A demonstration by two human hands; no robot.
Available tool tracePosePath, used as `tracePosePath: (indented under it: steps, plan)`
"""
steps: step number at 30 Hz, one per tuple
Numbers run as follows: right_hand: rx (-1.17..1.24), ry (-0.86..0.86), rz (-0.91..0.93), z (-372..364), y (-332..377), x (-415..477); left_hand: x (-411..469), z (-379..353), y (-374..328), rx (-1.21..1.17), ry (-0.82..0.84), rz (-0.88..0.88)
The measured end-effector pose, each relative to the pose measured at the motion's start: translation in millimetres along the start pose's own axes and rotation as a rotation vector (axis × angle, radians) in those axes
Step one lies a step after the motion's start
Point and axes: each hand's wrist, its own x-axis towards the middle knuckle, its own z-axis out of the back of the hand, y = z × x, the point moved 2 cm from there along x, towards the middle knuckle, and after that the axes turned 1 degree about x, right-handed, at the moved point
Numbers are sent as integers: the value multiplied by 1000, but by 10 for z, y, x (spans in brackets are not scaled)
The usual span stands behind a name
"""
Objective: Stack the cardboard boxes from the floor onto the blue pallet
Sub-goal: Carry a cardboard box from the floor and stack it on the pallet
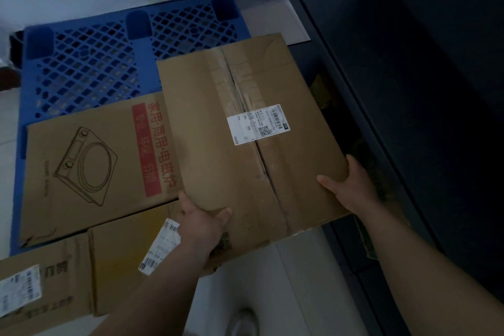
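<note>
Both hands grip the big taped box (245, 128) at its near edge, left hand (203, 222) and right hand (351, 188), holding it over the blue pallet (81, 63) beside the printed box (90, 166)

Shipping label (257, 124) print too small to read; lower-left box (41, 286) cut by frame edge

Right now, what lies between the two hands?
In the head view, only the plain brown cardboard box with the white shipping label spans the gap between the left hand and the right hand, both gripping its near edge.
</note>
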Motion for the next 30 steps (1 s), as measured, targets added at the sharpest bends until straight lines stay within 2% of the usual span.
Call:
tracePosePath:
  steps: [3, 6, 11, 16, 22, 26, 30]
  plan:
    - [-102, -34, 47, 28, 76, -94, -55, 103, -93, 113, 6, -7]
    - [-135, -63, 123, 99, 279, -302, -161, 238, -305, 291, -33, -101]
    - [-228, -107, 204, 289, 634, -762, -429, 504, -802, 529, -12, -437]
    - [-270, -187, 227, 560, 899, -1440, -765, 823, -1272, 629, 89, -703]
    - [-172, -275, 97, 849, 978, -2544, -1330, 1230, -1509, 633, 308, -832]
    - [-107, -475, 38, 960, 878, -3498, -1999, 1394, -1532, 656, 443, -984]
    - [-24, -608, -115, 967, 642, -4571, -2856, 1478, -1366, 724, 582, -1114]
